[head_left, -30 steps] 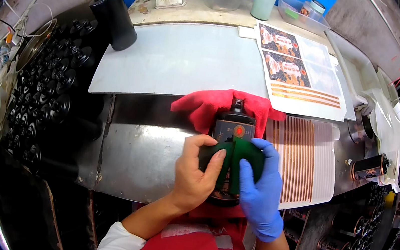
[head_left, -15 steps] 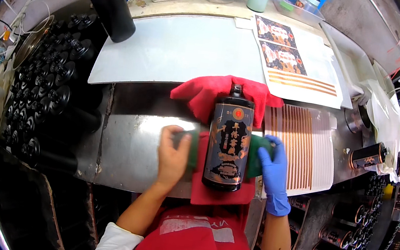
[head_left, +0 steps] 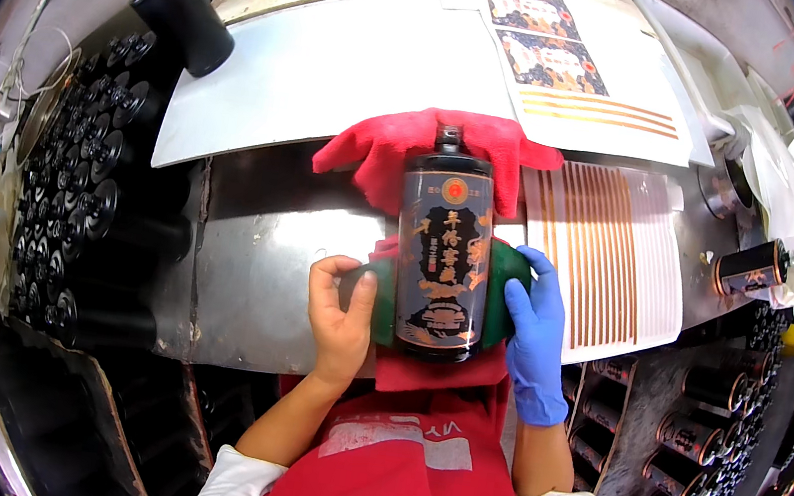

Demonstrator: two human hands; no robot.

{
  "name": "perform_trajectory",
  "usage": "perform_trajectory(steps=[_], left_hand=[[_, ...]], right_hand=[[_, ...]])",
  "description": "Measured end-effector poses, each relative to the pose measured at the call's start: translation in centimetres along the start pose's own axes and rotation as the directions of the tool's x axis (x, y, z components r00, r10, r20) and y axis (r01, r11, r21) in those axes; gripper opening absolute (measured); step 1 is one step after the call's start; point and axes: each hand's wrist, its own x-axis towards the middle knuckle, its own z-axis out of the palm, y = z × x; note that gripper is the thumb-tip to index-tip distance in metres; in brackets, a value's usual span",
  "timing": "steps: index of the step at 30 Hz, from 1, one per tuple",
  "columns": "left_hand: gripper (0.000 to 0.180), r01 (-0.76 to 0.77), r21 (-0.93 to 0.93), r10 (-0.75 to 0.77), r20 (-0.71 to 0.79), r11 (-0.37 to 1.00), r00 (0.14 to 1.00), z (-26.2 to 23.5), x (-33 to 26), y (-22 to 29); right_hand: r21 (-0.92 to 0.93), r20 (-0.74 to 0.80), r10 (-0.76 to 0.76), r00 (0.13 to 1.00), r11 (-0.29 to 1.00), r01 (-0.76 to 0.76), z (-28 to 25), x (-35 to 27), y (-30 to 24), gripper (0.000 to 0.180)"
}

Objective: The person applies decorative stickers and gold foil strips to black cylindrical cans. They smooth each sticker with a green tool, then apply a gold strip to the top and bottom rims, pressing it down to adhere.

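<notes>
Both hands are now flanking the bottle, whereas a second ago they were meeting over its label. One labelled bottle (head_left: 443, 254) is lying near the close edge of the metal bench (head_left: 258, 275), directly before the person. Two hands, the bare left hand (head_left: 339, 319) and the blue-gloved right hand (head_left: 541, 337), are each pinching green padding (head_left: 503, 297), the grip clamping it between thumb and fingers; I cannot tell whether it is one piece or two. Label facing up, the bottle is pointing its neck away from the person, its long axis running near to far. One red cloth (head_left: 380, 150) is bunching around the neck, and one darker red pad (head_left: 405, 375) is showing below the base. Rightward, one sheet with copper strips (head_left: 605, 265) is lying beside the right hand; beyond, another sheet (head_left: 632, 63) is carrying two pictures and three stripes. One plain black bottle (head_left: 186, 20) is resting on the white board's (head_left: 341, 65) left side.
</notes>
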Motion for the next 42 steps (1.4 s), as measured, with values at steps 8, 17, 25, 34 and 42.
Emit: perform_trajectory(steps=[8, 17, 25, 34, 42], left_hand=[[0.019, -0.063, 0.147, 0.059, 0.035, 0.987, 0.998, -0.1, 0.7, -1.2], [0.027, -0.207, 0.909, -0.017, 0.228, 0.363, 0.973, -7.2, 1.9, -2.2], [0.076, -0.767, 0.414, 0.422, 0.657, 0.490, 0.624, 0.0, -0.9, 4.1], [0.061, -0.504, 0.518, 0.152, 0.577, 0.691, 0.802, -2.5, -2.3, 0.1], [0.057, -0.427, 0.458, 0.157, 0.517, 0.779, 0.842, -2.4, -1.7, 0.1]], right_hand=[[-0.234, -0.034, -0.290, 0.956, 0.933, 0.274, 0.1, 5.6, 2.4, 0.038], [-0.195, 0.638, -0.461, 0.617, 0.678, 0.708, -1.9, -3.4, -3.6, 0.035], [-0.135, 0.431, -0.472, 0.769, 0.809, 0.572, -3.2, -2.1, -0.7, 0.034], [-0.023, 0.093, -0.256, 0.962, 0.966, 0.259, 0.5, 6.5, -5.0, 0.019], [-0.224, 0.561, -0.570, 0.601, 0.594, 0.773, -2.4, 0.2, -2.2, 0.031]])
